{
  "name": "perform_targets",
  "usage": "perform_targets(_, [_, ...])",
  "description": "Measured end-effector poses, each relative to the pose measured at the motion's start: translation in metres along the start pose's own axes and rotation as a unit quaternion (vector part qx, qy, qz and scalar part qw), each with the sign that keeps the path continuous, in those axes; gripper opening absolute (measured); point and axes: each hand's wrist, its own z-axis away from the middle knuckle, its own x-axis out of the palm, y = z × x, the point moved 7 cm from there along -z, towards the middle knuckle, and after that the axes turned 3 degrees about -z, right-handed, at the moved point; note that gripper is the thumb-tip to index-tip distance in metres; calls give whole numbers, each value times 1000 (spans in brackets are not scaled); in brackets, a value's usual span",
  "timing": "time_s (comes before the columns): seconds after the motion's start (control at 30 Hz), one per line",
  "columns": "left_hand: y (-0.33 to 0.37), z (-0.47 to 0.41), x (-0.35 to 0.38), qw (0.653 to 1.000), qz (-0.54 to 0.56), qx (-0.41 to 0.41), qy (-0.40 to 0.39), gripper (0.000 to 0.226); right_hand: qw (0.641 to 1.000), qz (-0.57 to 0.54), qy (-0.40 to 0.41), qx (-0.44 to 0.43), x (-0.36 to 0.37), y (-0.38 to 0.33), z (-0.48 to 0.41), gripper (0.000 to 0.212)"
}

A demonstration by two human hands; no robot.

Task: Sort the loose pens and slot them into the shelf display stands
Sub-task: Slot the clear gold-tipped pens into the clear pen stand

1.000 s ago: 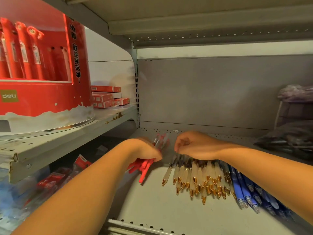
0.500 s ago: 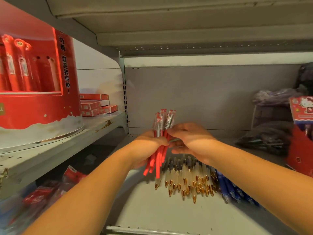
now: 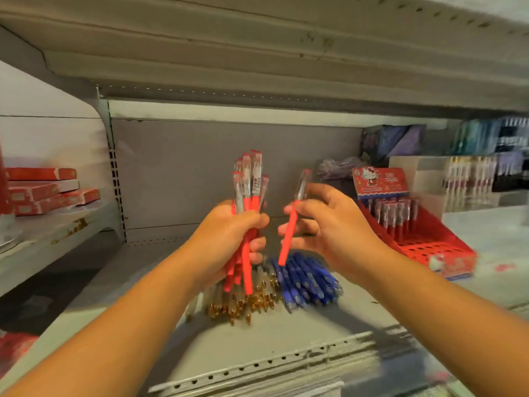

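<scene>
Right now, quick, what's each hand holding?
Left hand: closed around a bunch of red pens, standing upright.
Right hand: pinching a single red pen, pulled apart from the bunch.

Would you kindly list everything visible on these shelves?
red pen bundle: several, red, clear caps, upright in grip of left hand
single red pen: one, red, pinched in right hand
gold-tipped pens: a pile, clear, on shelf under the hands
blue pens: a pile, blue, right of the gold-tipped pens
display stand: one, red, far right on shelf, some pens slotted
flat boxes: several, red, stacked on side shelf, left
left hand: one, holding the bundle
right hand: one, holding the single pen
</scene>
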Motion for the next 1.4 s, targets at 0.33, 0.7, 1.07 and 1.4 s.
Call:
perform_targets(0.33, [-5, -10, 163, 996, 49, 40, -64, 13, 997, 32, 55, -41, -123, -66, 75, 38])
perform_targets(0.7, [-40, -32, 317, 996, 50, 72, -27, 13, 991, 111, 28, -67, -269, -128, 121, 60])
perform_targets(1.07, [-53, -82, 336, 995, -12, 88, 43, 15, 988, 133, -22, -76, -326, -122, 76, 61])
perform_targets(1.4, [-49, -167, 287, 985, -85, 112, 104, 17, 961, 230, -74, -136, -334, -105, -24, 60])
